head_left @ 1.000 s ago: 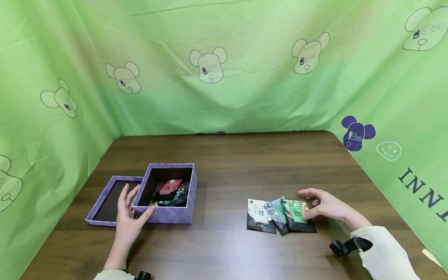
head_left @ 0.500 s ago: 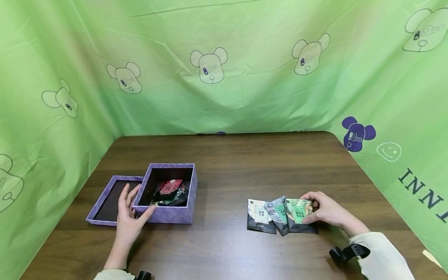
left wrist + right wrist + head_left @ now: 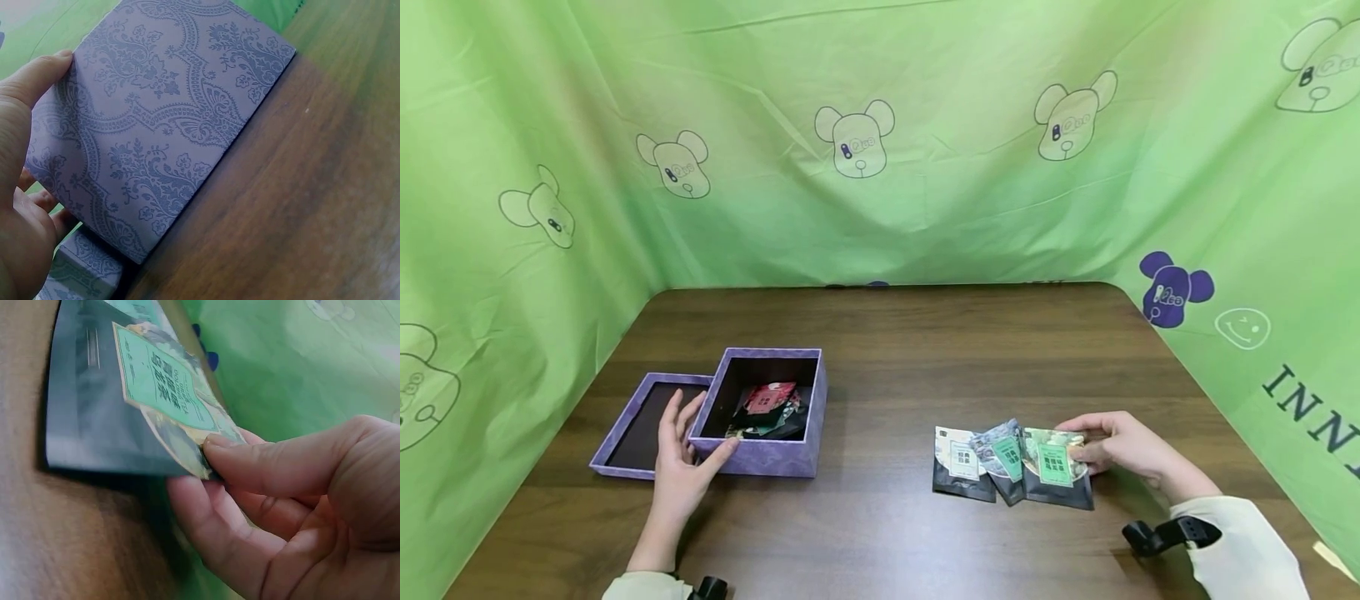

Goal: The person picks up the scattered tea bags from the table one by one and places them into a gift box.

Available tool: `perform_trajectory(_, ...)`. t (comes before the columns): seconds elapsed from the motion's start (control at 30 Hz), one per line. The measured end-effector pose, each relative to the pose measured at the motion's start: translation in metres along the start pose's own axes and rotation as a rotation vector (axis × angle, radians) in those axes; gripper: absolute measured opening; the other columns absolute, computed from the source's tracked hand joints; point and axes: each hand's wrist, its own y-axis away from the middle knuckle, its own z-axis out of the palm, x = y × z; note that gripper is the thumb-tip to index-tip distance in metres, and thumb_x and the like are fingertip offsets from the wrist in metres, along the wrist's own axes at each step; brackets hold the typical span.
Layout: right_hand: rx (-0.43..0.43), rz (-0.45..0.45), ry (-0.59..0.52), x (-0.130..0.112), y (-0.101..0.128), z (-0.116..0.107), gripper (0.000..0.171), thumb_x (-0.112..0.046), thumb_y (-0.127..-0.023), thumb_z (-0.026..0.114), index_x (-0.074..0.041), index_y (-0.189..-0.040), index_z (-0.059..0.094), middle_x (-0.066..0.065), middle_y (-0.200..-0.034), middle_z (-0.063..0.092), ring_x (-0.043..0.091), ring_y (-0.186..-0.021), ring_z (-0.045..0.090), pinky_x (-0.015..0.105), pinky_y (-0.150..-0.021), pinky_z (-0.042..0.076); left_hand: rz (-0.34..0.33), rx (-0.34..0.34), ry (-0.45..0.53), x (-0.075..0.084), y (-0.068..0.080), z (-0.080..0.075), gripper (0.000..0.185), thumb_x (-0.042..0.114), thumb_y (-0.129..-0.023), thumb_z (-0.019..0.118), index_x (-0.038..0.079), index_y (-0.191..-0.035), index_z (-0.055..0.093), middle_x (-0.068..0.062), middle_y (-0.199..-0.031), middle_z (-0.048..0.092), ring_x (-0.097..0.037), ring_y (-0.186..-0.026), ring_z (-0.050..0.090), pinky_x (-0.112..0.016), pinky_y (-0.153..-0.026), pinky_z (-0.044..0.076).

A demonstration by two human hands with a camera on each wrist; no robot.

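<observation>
My left hand [image 3: 679, 473] holds the near left corner of an open purple patterned box [image 3: 767, 458]. Its thumb is at the front rim, the other fingers by the left side; the left wrist view shows the floral front wall [image 3: 156, 125] close up. Red and dark sachets [image 3: 767, 398] lie inside. My right hand [image 3: 1123, 446] pinches the right edge of a black and green tea sachet [image 3: 1058, 493] between thumb and fingers. In the right wrist view the sachet [image 3: 94, 425] tilts up, shadow beneath. Left of it lie a blue-green sachet [image 3: 1006, 458] and a white and black sachet [image 3: 962, 483].
The purple box lid [image 3: 638, 425] lies to the left of the box, inner side up, partly behind my left hand. A green curtain [image 3: 925, 208] with bear prints surrounds the wooden table [image 3: 865, 533] at the back and sides.
My right hand has closed on the edge of the green sachet and drawn it slightly right, uncovering more of the blue-green one. The left hand stays at the box corner.
</observation>
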Motion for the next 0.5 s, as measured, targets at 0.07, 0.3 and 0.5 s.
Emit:
perform_trajectory(0.07, -0.024, -0.002, -0.073, 0.000, 0.000, -0.004, 0.029, 0.008, -0.088, 0.064, -0.007, -0.112, 0.073, 0.001, -0.092, 0.071, 0.013, -0.077, 0.068, 0.032, -0.065, 0.058, 0.003, -0.001, -0.001, 0.000, 0.000, 0.000, 0.098, -0.021, -0.076, 0.070, 0.003, -0.155, 0.017, -0.006, -0.145, 0.045, 0.001, -0.125, 0.044, -0.012, -0.100, 0.034)
perform_trajectory(0.3, -0.071, -0.039, -0.182, -0.004, 0.000, -0.013, 0.044, 0.014, -0.089, 0.060, -0.023, -0.109, 0.074, 0.003, -0.096, 0.071, 0.016, -0.082, 0.069, 0.033, -0.068, 0.058, 0.024, 0.003, 0.000, -0.002, 0.000, 0.001, 0.097, -0.021, -0.076, 0.070, 0.003, -0.155, 0.018, 0.003, -0.142, 0.046, 0.001, -0.125, 0.045, -0.012, -0.100, 0.034)
perform_trajectory(0.5, -0.066, -0.039, -0.166, -0.010, -0.002, -0.015, 0.043, 0.014, -0.088, 0.060, -0.021, -0.110, 0.074, 0.005, -0.096, 0.071, 0.016, -0.083, 0.069, 0.034, -0.069, 0.058, 0.015, 0.004, -0.007, -0.002, 0.001, 0.000, 0.098, -0.021, -0.076, 0.071, 0.003, -0.155, 0.018, 0.004, -0.142, 0.046, 0.002, -0.124, 0.045, -0.012, -0.100, 0.034)
